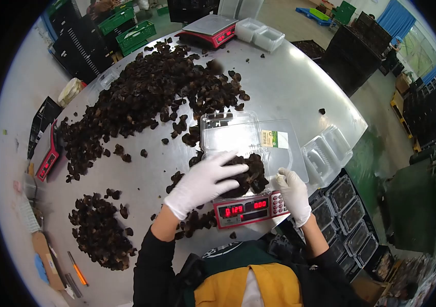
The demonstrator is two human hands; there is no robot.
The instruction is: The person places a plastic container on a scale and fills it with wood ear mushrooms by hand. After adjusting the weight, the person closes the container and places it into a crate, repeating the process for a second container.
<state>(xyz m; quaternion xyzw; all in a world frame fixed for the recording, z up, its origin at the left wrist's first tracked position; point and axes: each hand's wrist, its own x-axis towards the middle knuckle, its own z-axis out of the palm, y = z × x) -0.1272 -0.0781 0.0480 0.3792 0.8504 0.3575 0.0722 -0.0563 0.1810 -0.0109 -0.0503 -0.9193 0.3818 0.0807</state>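
My left hand, in a white glove, lies with spread fingers on dark, mushroom-like pieces in an open clear plastic box. The box rests on a red digital scale that shows 0.129. Its lid is folded back, away from me, and a green and white label is beside it. My right hand, also gloved, is at the right of the box with its fingers curled; what they hold, if anything, is too small to make out.
A large heap of dark pieces covers the back left, and a smaller heap is nearer. Empty clear boxes stand at the right edge. Other scales are at the back and left. Filled boxes sit in a crate below.
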